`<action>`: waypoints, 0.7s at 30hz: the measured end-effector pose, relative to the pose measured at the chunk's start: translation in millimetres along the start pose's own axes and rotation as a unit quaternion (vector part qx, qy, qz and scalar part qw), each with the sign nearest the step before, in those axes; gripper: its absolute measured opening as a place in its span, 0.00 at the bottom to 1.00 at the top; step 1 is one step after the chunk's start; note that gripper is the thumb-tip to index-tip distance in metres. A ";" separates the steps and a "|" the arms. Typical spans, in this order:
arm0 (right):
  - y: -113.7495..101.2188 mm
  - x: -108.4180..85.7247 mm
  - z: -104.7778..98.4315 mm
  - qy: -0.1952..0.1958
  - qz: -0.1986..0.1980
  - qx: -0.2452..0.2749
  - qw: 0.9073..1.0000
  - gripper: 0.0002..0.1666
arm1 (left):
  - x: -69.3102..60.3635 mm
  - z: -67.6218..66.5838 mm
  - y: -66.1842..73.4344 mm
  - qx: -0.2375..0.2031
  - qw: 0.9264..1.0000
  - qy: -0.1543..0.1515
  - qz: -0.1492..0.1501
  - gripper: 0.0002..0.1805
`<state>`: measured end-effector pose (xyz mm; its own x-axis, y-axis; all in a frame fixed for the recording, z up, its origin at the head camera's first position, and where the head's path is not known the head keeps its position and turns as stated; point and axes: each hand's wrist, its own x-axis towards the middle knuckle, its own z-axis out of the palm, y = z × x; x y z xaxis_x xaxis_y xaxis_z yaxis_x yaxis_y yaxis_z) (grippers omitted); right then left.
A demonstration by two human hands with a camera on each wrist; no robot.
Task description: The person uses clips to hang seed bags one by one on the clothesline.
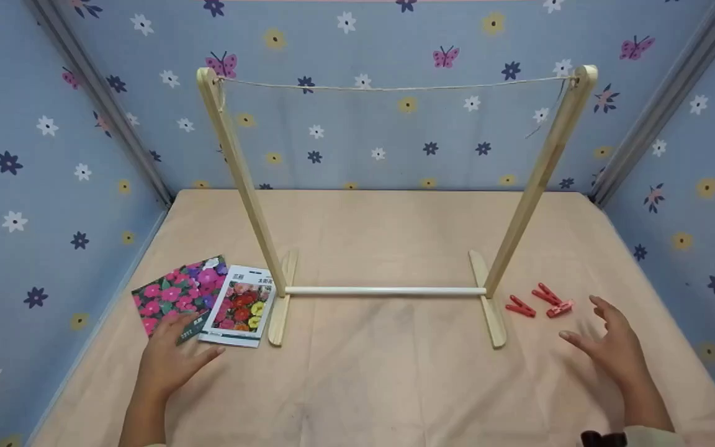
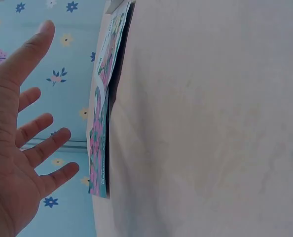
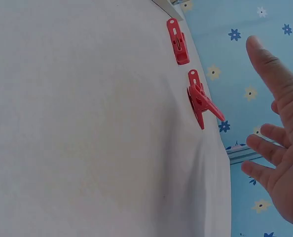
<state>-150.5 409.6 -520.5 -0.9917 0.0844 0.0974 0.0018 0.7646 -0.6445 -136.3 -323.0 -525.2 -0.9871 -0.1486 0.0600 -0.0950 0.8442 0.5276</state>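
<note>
My left hand (image 1: 168, 363) hovers at the near edge of two flower packets, its fingers spread and holding nothing; in the left wrist view the hand (image 2: 13, 148) is apart from them. The pink-flower packet (image 1: 168, 292) lies partly under or against the white-bordered packet (image 1: 242, 307). On the right, my right hand (image 1: 615, 347) has relaxed, parted fingers with nothing in them. Several red clothespins (image 1: 521, 306) lie just left of it, two of them close together (image 1: 545, 294). The right wrist view shows red clothespins (image 3: 178, 42) on the cloth and the hand (image 3: 284, 133) beside them.
Between the hands stands a wooden frame with a left post (image 1: 242, 180), a right post (image 1: 537, 180), a white bottom rod (image 1: 385, 291) and flat feet (image 1: 489, 310). A string (image 1: 388, 89) spans the post tops. Peach cloth (image 1: 364, 385) covers the table; patterned walls (image 1: 370, 136) surround it.
</note>
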 end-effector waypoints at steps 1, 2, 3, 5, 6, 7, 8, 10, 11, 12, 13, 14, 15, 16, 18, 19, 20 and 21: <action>0.7 0.0 0.8 -0.003 0.008 0.006 1.000 0.60 | 0.5 0.1 0.0 -0.003 1.000 -0.006 -0.012 0.52; 1.5 0.1 1.4 -0.007 0.016 0.013 1.000 0.60 | 1.3 0.4 -0.3 -0.008 1.000 -0.011 -0.023 0.51; 2.1 0.2 2.2 -0.009 0.023 0.018 1.000 0.60 | 2.0 0.5 -0.1 -0.014 0.999 -0.015 -0.033 0.51; 3.0 0.6 3.4 -0.012 0.035 0.030 0.999 0.60 | 3.6 0.8 0.1 -0.028 0.998 -0.021 -0.049 0.51; 3.5 0.9 3.9 -0.013 0.041 0.036 0.998 0.60 | 4.5 1.2 0.3 -0.035 0.998 -0.023 -0.056 0.51; 4.0 0.9 4.4 -0.012 0.044 0.040 0.998 0.60 | 5.5 1.7 0.3 -0.044 0.997 -0.024 -0.062 0.51; 4.6 1.0 5.0 -0.012 0.048 0.045 0.998 0.60 | 6.6 2.4 0.0 -0.051 0.996 -0.024 -0.067 0.50; 5.5 1.6 6.0 -0.010 0.055 0.055 0.997 0.59 | 9.0 4.4 -1.1 -0.067 0.995 -0.019 -0.073 0.50; 5.9 1.9 6.6 -0.009 0.057 0.058 0.997 0.58 | 10.1 5.5 -1.6 -0.073 0.994 -0.016 -0.075 0.50; 6.3 2.3 7.3 -0.008 0.060 0.059 0.996 0.57 | 11.4 6.8 -2.5 -0.078 0.994 -0.014 -0.077 0.49; 6.4 2.8 7.9 -0.007 0.064 0.060 0.996 0.56 | 12.4 8.0 -3.3 -0.082 0.993 -0.014 -0.079 0.49; 6.4 3.6 8.6 -0.006 0.069 0.062 0.996 0.56 | 13.4 9.2 -4.0 -0.085 0.993 -0.015 -0.081 0.48; 6.3 4.5 9.3 -0.005 0.073 0.063 0.995 0.55 | 14.2 10.2 -4.4 -0.087 0.993 -0.019 -0.083 0.48; 6.3 5.4 10.1 -0.005 0.077 0.065 0.995 0.54 | 15.0 11.2 -4.7 -0.090 0.992 -0.023 -0.087 0.49; 6.1 7.3 11.6 -0.003 0.085 0.069 0.994 0.53 | 16.6 12.8 -4.8 -0.092 0.991 -0.035 -0.095 0.49; 6.0 8.2 12.3 -0.002 0.089 0.072 0.993 0.52 | 17.4 13.5 -4.6 -0.094 0.990 -0.039 -0.098 0.49; 6.0 9.0 13.1 -0.001 0.092 0.075 0.993 0.52 | 18.4 14.2 -4.3 -0.097 0.989 -0.042 -0.100 0.49; 6.1 9.6 13.7 0.002 0.094 0.079 0.992 0.51 | 19.4 14.7 -3.8 -0.100 0.989 -0.043 -0.101 0.49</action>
<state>-161.8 406.3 -533.8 -0.9754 0.2181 -0.0329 0.1655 0.6253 -0.7626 -157.0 -321.5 -538.5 -0.9587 -0.2524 -0.1313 -0.2724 0.6816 0.6791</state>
